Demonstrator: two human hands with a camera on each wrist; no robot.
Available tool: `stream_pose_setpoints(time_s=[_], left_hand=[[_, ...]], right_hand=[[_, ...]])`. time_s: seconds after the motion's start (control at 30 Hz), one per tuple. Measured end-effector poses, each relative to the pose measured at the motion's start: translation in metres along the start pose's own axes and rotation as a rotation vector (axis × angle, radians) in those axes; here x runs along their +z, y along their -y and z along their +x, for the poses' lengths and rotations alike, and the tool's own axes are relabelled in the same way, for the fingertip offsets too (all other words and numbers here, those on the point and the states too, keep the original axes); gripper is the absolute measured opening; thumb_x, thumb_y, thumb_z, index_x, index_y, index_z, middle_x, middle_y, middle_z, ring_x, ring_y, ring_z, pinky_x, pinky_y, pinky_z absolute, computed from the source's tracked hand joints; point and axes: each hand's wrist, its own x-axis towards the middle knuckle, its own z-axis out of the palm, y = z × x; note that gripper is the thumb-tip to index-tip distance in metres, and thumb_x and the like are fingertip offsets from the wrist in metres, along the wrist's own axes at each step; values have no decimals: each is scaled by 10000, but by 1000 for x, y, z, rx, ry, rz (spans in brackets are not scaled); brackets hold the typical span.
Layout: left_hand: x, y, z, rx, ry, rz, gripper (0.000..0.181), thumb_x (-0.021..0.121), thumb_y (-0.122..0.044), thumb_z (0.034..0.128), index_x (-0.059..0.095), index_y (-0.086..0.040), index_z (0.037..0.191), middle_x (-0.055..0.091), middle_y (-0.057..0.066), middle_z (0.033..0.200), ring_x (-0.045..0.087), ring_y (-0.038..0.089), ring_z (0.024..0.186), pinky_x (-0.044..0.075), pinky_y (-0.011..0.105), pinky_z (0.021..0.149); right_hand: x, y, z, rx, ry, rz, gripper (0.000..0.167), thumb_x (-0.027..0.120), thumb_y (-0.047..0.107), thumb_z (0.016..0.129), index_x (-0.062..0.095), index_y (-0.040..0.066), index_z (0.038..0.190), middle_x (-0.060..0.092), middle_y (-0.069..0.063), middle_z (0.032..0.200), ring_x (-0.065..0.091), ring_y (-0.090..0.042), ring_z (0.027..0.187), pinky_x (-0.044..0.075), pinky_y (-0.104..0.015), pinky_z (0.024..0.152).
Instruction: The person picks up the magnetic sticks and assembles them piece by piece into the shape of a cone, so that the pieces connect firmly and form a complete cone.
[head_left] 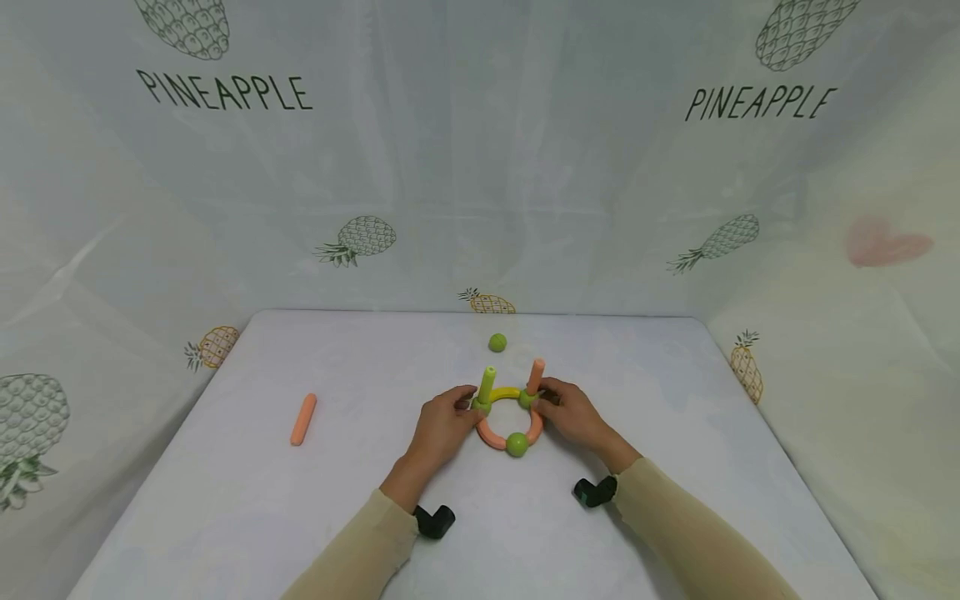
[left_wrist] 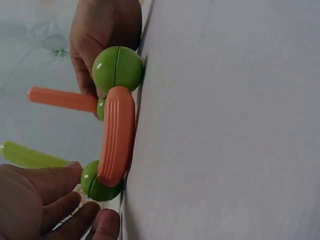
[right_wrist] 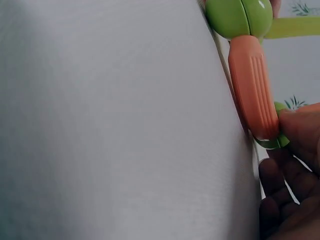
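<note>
On the white table lies a ring of toy pieces: a yellow curved rod (head_left: 506,392) at the back, an orange curved rod (head_left: 491,436) on the left front and another orange curved rod (head_left: 536,427) on the right front. Green balls join them. My left hand (head_left: 441,427) pinches the left green ball (left_wrist: 102,182), from which a yellow-green stick (head_left: 487,384) stands up, slightly tilted. My right hand (head_left: 576,415) pinches the right green ball (head_left: 527,401), which carries an upright orange stick (head_left: 536,377). The front green ball (head_left: 517,444) is untouched.
A loose orange stick (head_left: 303,419) lies on the left of the white table (head_left: 225,500). Behind the ring sits a single green ball (head_left: 497,342). A pineapple-print curtain (head_left: 480,167) hangs along the back and sides.
</note>
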Motion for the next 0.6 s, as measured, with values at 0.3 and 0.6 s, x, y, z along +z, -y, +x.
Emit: stream_pose_setpoints(time_s=[0.3, 0.6], left_hand=[[-18, 10, -4, 1, -48, 12, 394, 759, -197, 978, 706, -102, 1356, 742, 115, 1245, 703, 249, 1152, 587, 443, 960], [-60, 25, -14, -32, -123, 42, 383, 753, -179, 979, 710, -104, 1352, 743, 123, 1257, 718, 276, 1134, 580, 469, 967]], right_hand=[[1, 0, -3, 55, -27, 16, 277, 724, 250, 994, 691, 142, 1247, 676, -28, 1094, 573, -203, 975, 473, -382, 873], [3, 0, -9, 51, -43, 8, 298, 782, 310, 960, 696, 135, 1185, 674, -23, 1075, 565, -195, 963, 475, -372, 865]])
